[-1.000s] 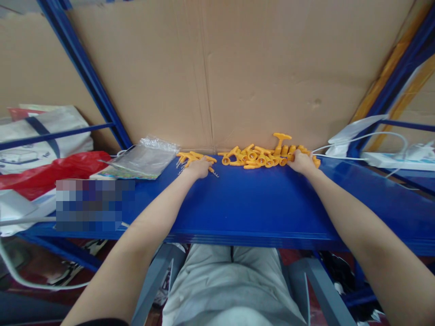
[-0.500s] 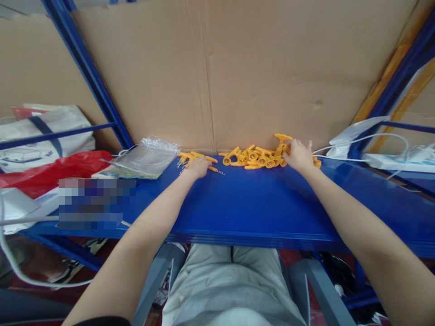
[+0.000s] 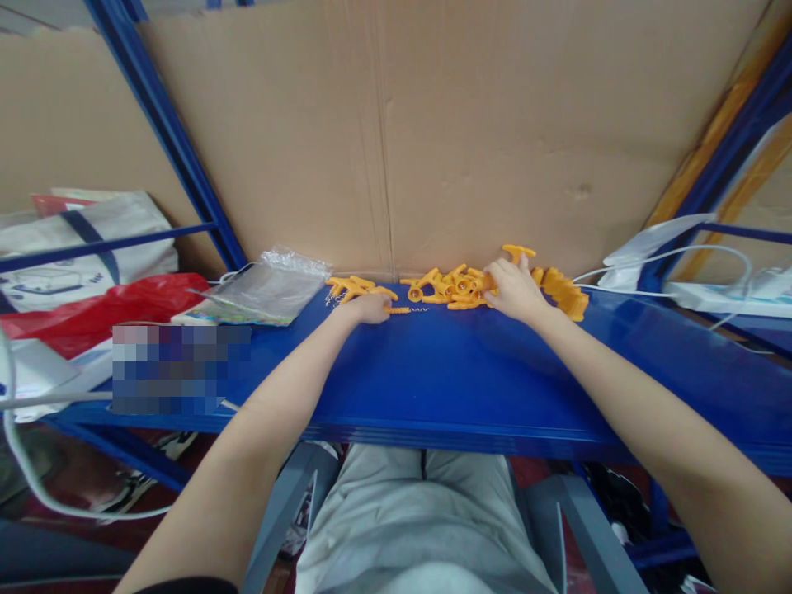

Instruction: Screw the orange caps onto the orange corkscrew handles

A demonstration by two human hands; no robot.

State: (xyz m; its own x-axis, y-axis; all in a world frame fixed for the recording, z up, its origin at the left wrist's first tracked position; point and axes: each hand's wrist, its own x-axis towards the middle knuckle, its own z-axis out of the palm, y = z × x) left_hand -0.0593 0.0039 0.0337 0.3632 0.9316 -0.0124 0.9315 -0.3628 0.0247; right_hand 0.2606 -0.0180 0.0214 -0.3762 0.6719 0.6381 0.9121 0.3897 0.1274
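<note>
My left hand (image 3: 373, 308) is closed around a corkscrew; its orange ribbed shank (image 3: 399, 311) and thin metal spiral point right, just above the table. The fingers hide its handle. Behind that hand lies a small heap of yellow corkscrews (image 3: 352, 286) with bare metal spirals. My right hand (image 3: 518, 289) curls its fingers over the right end of a pile of yellow T-shaped pieces with round open ends (image 3: 449, 289), gripping one that is mostly hidden. Another yellow T-shaped piece (image 3: 518, 250) stands up behind the hand. Right of it is a tight row of yellow pieces (image 3: 564, 294).
The blue table (image 3: 421, 371) backs onto a cardboard sheet (image 3: 464, 124). To the left are a clear plastic bag (image 3: 269, 289), a red bag (image 3: 117, 305) and a white bag (image 3: 139, 235). White cables (image 3: 705, 246) lie at the right by the blue frame.
My right hand has shifted left along the pile, uncovering the row of yellow pieces at its right. The corkscrew in my left hand now reaches further right and lies more level.
</note>
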